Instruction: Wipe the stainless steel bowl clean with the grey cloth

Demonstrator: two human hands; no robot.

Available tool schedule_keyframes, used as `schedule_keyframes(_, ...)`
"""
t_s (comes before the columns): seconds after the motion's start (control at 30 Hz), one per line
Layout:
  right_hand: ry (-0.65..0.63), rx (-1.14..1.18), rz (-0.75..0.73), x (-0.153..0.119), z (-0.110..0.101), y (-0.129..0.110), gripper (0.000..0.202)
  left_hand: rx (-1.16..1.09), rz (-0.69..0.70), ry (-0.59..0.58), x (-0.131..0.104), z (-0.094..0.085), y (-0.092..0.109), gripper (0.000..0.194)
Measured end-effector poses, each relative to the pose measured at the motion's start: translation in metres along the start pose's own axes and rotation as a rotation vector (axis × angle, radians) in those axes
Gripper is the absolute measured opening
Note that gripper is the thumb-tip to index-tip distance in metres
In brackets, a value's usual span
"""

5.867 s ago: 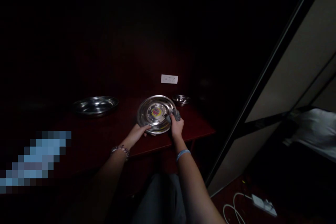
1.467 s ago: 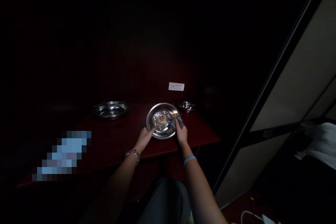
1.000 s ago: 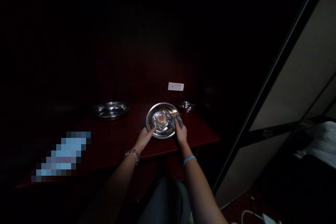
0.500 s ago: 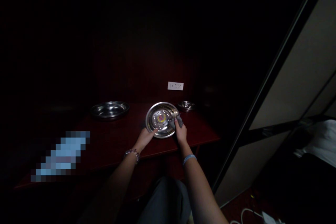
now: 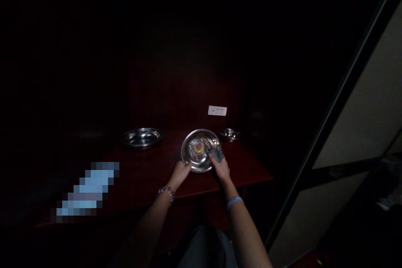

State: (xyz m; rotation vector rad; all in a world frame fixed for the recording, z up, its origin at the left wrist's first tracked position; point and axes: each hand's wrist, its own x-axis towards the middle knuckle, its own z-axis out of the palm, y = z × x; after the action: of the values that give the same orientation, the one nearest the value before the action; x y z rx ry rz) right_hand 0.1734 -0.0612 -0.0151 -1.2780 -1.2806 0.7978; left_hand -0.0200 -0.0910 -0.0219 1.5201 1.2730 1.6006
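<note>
A round, shiny metal dish with a yellow and red label in its middle is tilted toward me above the dark red table. My left hand grips its lower left rim, with the thumb over the edge and the other fingers hidden beneath. At the dish's right side, my right hand is closed on a grey cloth, which lies against the inside of the rim. Behind and to the left rests a wider metal dish; a small metal bowl stands behind on the right.
The table ends at a front edge just before my knees. A white power socket is on the back wall. At left on the table lies a pixelated bright blue patch. A dark-framed pale panel rises on the right.
The whole view has shifted, so things appear further right and slightly lower. My right hand with the cloth has moved a little inward and down along the dish's right side.
</note>
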Motion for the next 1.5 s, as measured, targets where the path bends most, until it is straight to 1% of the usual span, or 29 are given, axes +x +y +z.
schedule_keyframes(0.07, -0.032, 0.005, -0.007, 0.003, -0.001, 0.005, 0.049, -0.006, -0.018, 0.023, -0.002, 0.001, 0.002, 0.034)
schedule_keyframes(0.1, -0.04, 0.02, -0.02, 0.004, -0.002, 0.008, 0.044, -0.016, -0.034, 0.021, -0.003, 0.002, 0.004, 0.034)
schedule_keyframes(0.17, -0.032, 0.059, -0.047, 0.006, -0.003, 0.012, 0.039, -0.063, -0.055, -0.011, -0.005, 0.003, 0.007, 0.035)
schedule_keyframes(0.23, -0.015, 0.065, -0.053, 0.007, -0.004, 0.014, 0.037, -0.126, -0.047, -0.019, -0.006, 0.005, 0.009, 0.04)
schedule_keyframes(0.37, 0.008, 0.04, -0.041, 0.008, -0.006, 0.012, 0.04, -0.135, 0.014, -0.037, -0.008, 0.007, 0.013, 0.046)
schedule_keyframes(0.5, 0.032, 0.049, -0.044, 0.006, -0.006, 0.009, 0.043, -0.094, 0.075, -0.185, -0.012, 0.011, 0.02, 0.05)
schedule_keyframes(0.57, 0.036, 0.069, -0.056, 0.006, -0.006, 0.009, 0.042, -0.065, 0.067, -0.221, -0.015, 0.011, 0.025, 0.052)
schedule_keyframes(0.67, 0.022, 0.123, -0.077, 0.006, -0.004, 0.01, 0.042, -0.009, 0.026, -0.213, -0.018, 0.01, 0.032, 0.059)
schedule_keyframes(0.73, 0.017, 0.185, -0.098, 0.006, -0.004, 0.01, 0.045, 0.074, 0.002, -0.198, -0.02, 0.008, 0.036, 0.062)
schedule_keyframes(0.83, 0.022, 0.269, -0.125, 0.005, -0.003, 0.01, 0.05, 0.207, 0.004, -0.22, -0.023, 0.005, 0.04, 0.058)
schedule_keyframes(0.9, 0.001, 0.293, -0.135, 0.005, -0.002, 0.009, 0.052, 0.247, 0.012, -0.245, -0.024, 0.004, 0.039, 0.057)
schedule_keyframes(0.97, -0.052, 0.306, -0.141, 0.005, -0.002, 0.009, 0.053, 0.266, -0.004, -0.232, -0.024, 0.004, 0.034, 0.058)
schedule_keyframes(1.1, -0.144, 0.318, -0.129, 0.006, 0.001, 0.012, 0.054, 0.263, -0.088, -0.15, -0.017, 0.006, 0.017, 0.06)
schedule_keyframes(1.23, -0.154, 0.295, -0.12, 0.007, 0.002, 0.015, 0.05, 0.098, -0.053, -0.139, -0.008, 0.01, 0.006, 0.054)
schedule_keyframes(1.3, -0.156, 0.288, -0.134, 0.008, 0.002, 0.015, 0.048, 0.011, -0.055, -0.116, -0.006, 0.011, 0.006, 0.051)
schedule_keyframes(1.4, -0.15, 0.296, -0.16, 0.008, 0.001, 0.014, 0.047, -0.062, -0.083, -0.078, -0.004, 0.011, 0.009, 0.049)
schedule_keyframes(1.5, -0.132, 0.324, -0.167, 0.007, 0.001, 0.012, 0.047, -0.115, -0.049, -0.053, -0.005, 0.01, 0.015, 0.049)
